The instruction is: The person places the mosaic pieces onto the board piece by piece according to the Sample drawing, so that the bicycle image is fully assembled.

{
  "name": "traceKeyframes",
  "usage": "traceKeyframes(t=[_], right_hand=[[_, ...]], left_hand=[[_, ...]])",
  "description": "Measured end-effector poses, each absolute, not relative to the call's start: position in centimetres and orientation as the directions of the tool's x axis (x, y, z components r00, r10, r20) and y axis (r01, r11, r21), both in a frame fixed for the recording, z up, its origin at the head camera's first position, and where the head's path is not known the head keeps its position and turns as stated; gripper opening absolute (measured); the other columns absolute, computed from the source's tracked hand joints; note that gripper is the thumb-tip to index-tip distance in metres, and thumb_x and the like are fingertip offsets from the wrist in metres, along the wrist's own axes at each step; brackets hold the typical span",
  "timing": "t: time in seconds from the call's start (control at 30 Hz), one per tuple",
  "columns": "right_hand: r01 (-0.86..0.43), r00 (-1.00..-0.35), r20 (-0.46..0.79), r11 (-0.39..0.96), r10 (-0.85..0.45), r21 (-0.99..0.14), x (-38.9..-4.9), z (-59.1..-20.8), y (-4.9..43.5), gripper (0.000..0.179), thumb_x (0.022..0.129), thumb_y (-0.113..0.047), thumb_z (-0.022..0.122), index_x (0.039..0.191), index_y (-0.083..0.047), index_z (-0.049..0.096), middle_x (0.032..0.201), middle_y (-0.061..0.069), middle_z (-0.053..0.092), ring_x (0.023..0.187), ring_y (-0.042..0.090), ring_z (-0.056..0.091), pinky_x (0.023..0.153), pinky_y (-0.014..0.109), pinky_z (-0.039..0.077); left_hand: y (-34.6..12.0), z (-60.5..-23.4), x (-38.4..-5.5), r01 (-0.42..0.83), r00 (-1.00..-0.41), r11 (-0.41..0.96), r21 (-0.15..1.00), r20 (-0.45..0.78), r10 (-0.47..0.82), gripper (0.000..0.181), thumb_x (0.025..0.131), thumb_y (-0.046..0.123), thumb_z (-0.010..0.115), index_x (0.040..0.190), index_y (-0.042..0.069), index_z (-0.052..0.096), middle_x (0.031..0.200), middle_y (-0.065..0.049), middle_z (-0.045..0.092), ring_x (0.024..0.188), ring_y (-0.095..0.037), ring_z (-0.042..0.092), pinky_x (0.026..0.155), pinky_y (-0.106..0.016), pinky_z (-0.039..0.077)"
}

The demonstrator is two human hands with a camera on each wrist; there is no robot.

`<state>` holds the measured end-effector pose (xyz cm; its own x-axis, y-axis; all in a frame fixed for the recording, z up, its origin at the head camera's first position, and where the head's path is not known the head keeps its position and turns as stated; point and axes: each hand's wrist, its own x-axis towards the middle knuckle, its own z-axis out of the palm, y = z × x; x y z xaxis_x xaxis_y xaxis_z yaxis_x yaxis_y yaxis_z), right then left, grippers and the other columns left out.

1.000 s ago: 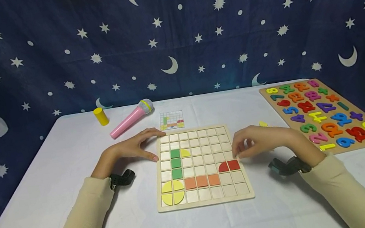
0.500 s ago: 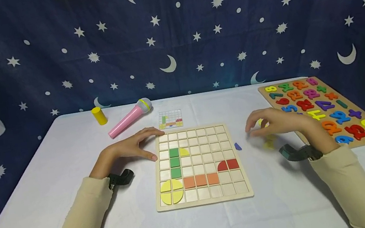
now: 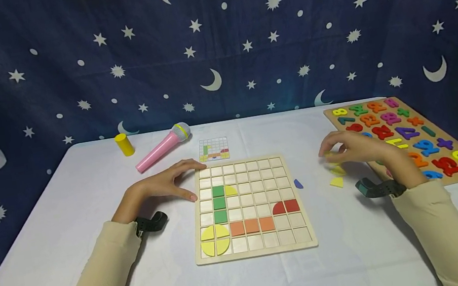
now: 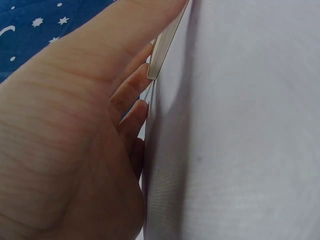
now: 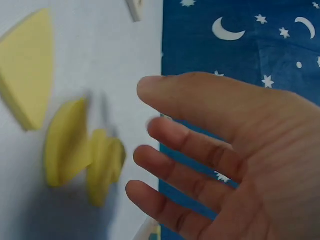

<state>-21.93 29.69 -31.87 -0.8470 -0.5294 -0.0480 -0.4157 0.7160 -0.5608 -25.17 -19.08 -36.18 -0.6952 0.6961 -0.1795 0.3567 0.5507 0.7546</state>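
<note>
A wooden grid board (image 3: 257, 253) lies on the white table, bearing a yellow circle of quarter pieces (image 3: 210, 249) and green, orange and red tiles. My left hand (image 3: 165, 183) rests at its upper left corner, thumb and fingertips against the edge; the left wrist view shows the board's corner (image 4: 156, 62) beside the fingers. Right of the board, my right hand (image 3: 355, 147) hovers over loose yellow quarter pieces (image 3: 336, 182). In the right wrist view its fingers (image 5: 170, 195) are extended and apart from the blurred yellow pieces (image 5: 65, 145). A small blue piece (image 3: 298, 184) lies beside the board's right edge.
Behind the board lies a printed pattern card (image 3: 213, 149). A pink toy microphone (image 3: 158, 153) and a yellow cylinder (image 3: 124, 145) are at the back left. A number puzzle board (image 3: 408, 139) is on the right, partly behind my right forearm. A starry curtain (image 3: 213, 40) hangs behind.
My right hand has moved from the board's right edge out to the yellow pieces, uncovering the blue piece on the table. The left hand has stayed at the board.
</note>
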Motion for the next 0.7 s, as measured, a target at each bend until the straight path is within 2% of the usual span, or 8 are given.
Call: traceKeyframes(t=[0.13,0.3,0.4,0.57,0.63,0.7], right_hand=[[-0.393,-0.86,-0.062,0.734,-0.507,-0.554,-22.2,-32.6,29.9,0.011,0.087,-0.01,0.073,0.098,-0.006,0.072,0.115,0.016,0.061,0.101,0.029,0.055,0.085,0.042,0.052],[-0.375,-0.864,-0.091,0.752,-0.496,-0.542,-22.6,-33.2,30.0,0.014,0.084,-0.009,0.075,0.098,-0.006,0.073,0.118,0.017,0.059,0.095,0.024,0.054,0.081,0.031,0.052],[-0.376,-0.856,-0.106,0.749,-0.506,-0.545,-22.7,-33.3,29.9,0.017,0.083,-0.006,0.076,0.1,-0.004,0.074,0.117,0.017,0.059,0.094,0.024,0.054,0.081,0.03,0.052],[-0.369,-0.856,-0.123,0.759,-0.502,-0.536,-22.6,-33.2,29.8,0.019,0.084,-0.004,0.074,0.103,-0.003,0.072,0.112,0.015,0.061,0.093,0.024,0.055,0.086,0.04,0.053],[-0.364,-0.86,-0.12,0.762,-0.495,-0.535,-22.6,-33.2,29.8,0.02,0.084,-0.003,0.073,0.103,-0.003,0.072,0.109,0.014,0.062,0.092,0.023,0.054,0.085,0.04,0.053],[-0.356,-0.867,-0.118,0.767,-0.485,-0.535,-22.5,-33.1,29.7,0.021,0.083,-0.001,0.072,0.104,-0.003,0.071,0.106,0.011,0.061,0.09,0.023,0.052,0.08,0.035,0.053]], left_hand=[[-19.1,-36.2,-25.2,0.359,-0.694,0.549,0.755,-0.178,0.698,0.082,0.078,0.027,0.083,0.148,0.018,0.041,0.157,-0.011,0.023,0.146,-0.034,0.012,0.117,-0.059,0.009],[-19.1,-36.2,-25.3,0.358,-0.696,0.554,0.752,-0.181,0.695,0.082,0.078,0.027,0.083,0.148,0.019,0.041,0.158,-0.011,0.022,0.147,-0.034,0.011,0.117,-0.059,0.009],[-19.2,-36.2,-25.3,0.358,-0.695,0.554,0.751,-0.181,0.696,0.082,0.078,0.028,0.083,0.148,0.019,0.041,0.158,-0.012,0.021,0.147,-0.034,0.011,0.117,-0.06,0.009],[-19.2,-36.2,-25.3,0.359,-0.697,0.556,0.75,-0.181,0.694,0.083,0.078,0.028,0.083,0.148,0.019,0.041,0.158,-0.012,0.021,0.146,-0.034,0.012,0.117,-0.06,0.009],[-19.2,-36.3,-25.3,0.361,-0.697,0.557,0.747,-0.18,0.694,0.083,0.078,0.029,0.083,0.148,0.02,0.041,0.158,-0.012,0.021,0.146,-0.034,0.012,0.117,-0.06,0.009],[-19.2,-36.4,-25.3,0.359,-0.698,0.56,0.746,-0.184,0.693,0.083,0.078,0.03,0.083,0.148,0.02,0.041,0.158,-0.011,0.021,0.146,-0.033,0.012,0.117,-0.06,0.009]])
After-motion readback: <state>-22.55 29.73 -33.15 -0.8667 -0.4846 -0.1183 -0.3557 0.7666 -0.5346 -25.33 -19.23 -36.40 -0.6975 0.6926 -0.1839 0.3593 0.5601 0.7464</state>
